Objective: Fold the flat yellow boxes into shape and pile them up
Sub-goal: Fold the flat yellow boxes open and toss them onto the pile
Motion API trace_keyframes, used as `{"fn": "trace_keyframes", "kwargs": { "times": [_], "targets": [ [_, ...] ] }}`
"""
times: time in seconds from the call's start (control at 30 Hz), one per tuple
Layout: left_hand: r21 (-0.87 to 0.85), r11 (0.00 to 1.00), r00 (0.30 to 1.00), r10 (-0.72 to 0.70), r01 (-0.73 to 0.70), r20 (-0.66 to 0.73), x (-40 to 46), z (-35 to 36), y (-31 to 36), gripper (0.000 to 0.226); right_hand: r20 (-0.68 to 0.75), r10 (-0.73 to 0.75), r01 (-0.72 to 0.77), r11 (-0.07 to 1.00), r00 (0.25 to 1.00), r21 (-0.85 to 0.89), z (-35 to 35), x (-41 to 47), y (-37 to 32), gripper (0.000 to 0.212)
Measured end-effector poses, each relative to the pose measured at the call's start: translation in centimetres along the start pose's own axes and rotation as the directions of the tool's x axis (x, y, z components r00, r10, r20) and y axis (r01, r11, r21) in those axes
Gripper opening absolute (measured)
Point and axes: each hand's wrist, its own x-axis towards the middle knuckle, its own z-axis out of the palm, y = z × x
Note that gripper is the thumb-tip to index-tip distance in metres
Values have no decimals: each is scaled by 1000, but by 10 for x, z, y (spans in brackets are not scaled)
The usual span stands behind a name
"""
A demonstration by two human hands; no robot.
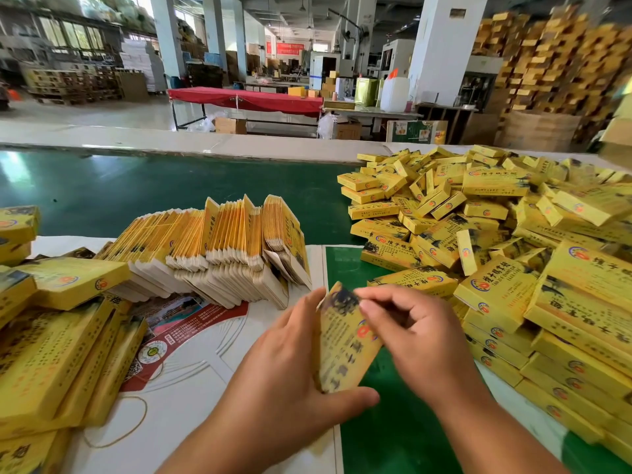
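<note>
Here, both hands were clamped on 1 yellow box (345, 347), blurred by motion and held low over the near edge of the bench (102, 189). The left hand (290, 367) cradled it from the left and below, thumb hooked under the bottom end and fingers along the long left edge. The right hand (410, 333) came in from the right, its fingertips (366, 302) pinching the upper right part of the box; whether a flap was being tucked could not be told through the blur.

Just beyond the hands, a fanned row of flat box blanks (219, 248) stood on edge, leaning against each other on white printed sheets (191, 367). A rubber band (133, 419) lay on those sheets at lower left. To the right, a large loose heap of folded boxes (513, 241) crowded the bench, its nearest boxes just beside the right hand and wrist. On the left, more folded boxes (51, 343) lay stacked and tilted, reaching to the picture's edge. The green bench surface showed between the blanks and the heap.

Behind the bench, a table under a red cloth (246, 99) stood on the factory floor, with a white jerrycan (395, 94) on a neighbouring table and tall walls of stacked yellow cartons (554, 56) at far right.
</note>
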Motion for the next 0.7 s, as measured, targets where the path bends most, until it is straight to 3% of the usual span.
{"fn": "trace_keyframes", "kwargs": {
  "times": [0.07,0.17,0.27,0.37,0.43,0.5,0.6,0.7],
  "targets": [
    [-163,986,998,46,-39,39,-1,-15,-2,106,-32,238,-231,960,971,158,-8,9,9,19],
    [-361,920,985,173,-152,25,-2,-33,-4,97,110,565,-551,711,818,437,-12,18,17,13],
    [-400,876,962,260,-270,-82,0,-36,-1,67,337,629,-699,511,701,500,-7,15,13,13],
    [-311,907,945,208,-283,-252,4,-34,-2,36,441,588,-735,529,678,425,3,6,7,18],
    [-344,916,953,109,-208,-283,6,-33,-7,31,347,548,-635,739,761,226,8,2,7,30],
    [-367,920,963,39,-139,-268,8,-31,-12,29,200,354,-379,920,914,103,6,2,4,35],
    [-291,952,971,28,-99,-239,12,-26,-14,30,121,66,-97,958,990,269,-2,0,1,18],
    [-292,955,976,-18,-47,-217,14,-15,-16,44,110,-69,41,972,992,233,0,-4,3,23]
  ]
}}
